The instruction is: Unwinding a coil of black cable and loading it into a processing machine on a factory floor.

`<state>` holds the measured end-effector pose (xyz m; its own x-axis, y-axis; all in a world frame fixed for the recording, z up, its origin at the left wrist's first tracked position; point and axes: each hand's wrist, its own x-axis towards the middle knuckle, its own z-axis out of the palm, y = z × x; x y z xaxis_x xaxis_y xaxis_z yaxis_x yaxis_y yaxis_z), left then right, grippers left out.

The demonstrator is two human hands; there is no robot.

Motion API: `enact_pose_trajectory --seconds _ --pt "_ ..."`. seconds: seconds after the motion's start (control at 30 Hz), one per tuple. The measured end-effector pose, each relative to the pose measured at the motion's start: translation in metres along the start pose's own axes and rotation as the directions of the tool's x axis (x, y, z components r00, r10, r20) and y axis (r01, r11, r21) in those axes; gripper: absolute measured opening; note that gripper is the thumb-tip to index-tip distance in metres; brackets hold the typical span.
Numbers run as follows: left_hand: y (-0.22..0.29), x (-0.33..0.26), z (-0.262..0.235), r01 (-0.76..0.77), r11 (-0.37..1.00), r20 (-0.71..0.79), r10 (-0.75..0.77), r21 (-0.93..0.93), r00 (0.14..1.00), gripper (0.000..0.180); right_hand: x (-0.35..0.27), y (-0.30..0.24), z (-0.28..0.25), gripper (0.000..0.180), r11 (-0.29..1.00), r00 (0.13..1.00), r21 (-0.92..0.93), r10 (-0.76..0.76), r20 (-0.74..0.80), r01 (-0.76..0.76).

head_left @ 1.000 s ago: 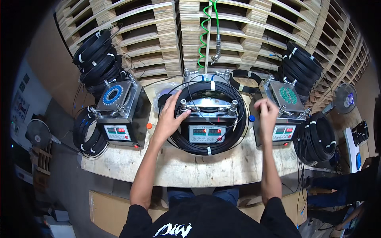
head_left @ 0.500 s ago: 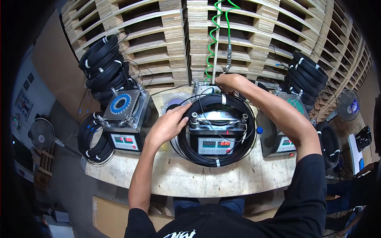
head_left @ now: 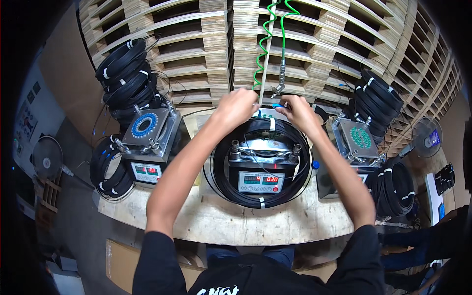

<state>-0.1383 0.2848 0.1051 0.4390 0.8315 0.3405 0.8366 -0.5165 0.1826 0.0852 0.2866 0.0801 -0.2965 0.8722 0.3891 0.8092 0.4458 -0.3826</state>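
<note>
Left hand, right hand meet atop black, white-taped cable coil

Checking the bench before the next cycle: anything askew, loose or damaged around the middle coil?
Nothing stands out. The black cable coil lies evenly around the middle machine, white ties in place. Both hands, left hand and right hand, work at its far edge.

— What stands behind the bench?
— Stacked wooden pallets, pale, filling the whole back wall.
— And the floor?
— Grey concrete, with a flat cardboard sheet lying under the bench edge.
— Any fans?
— One floor fan at the left, another fan at the right.
</note>
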Motion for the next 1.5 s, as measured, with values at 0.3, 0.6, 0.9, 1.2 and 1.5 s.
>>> enact_pose_trajectory --seconds 0.3,0.6,0.9,1.2,1.5 --pt "-0.007 0.063 0.055 -0.297 0.934 0.451 0.182 0.198 0.874 0.022 -0.03 0.011 0.041 0.021 0.938 0.905 0.334 0.217 -0.365 -0.09" --pt "-0.008 0.05 0.037 -0.411 0.901 0.409 0.325 0.142 0.853 0.017 -0.03 0.015 0.043 0.018 0.933 0.917 0.357 0.185 -0.354 -0.05" --pt "-0.003 0.01 0.01 -0.142 0.979 -0.014 0.141 -0.149 0.99 0.036 -0.037 0.01 0.038 0.023 0.952 0.895 0.307 0.144 -0.423 -0.008" --pt "0.005 -0.095 0.031 0.1 0.664 -0.232 -0.393 -0.741 0.89 0.035 -0.049 0.017 -0.009 0.028 0.89 0.99 0.457 0.074 -0.122 -0.01" --pt "-0.027 -0.137 0.096 -0.009 0.945 -0.615 -0.205 -0.326 0.762 0.031 -0.083 0.017 0.022 0.024 0.97 0.848 0.238 0.09 -0.522 0.044"
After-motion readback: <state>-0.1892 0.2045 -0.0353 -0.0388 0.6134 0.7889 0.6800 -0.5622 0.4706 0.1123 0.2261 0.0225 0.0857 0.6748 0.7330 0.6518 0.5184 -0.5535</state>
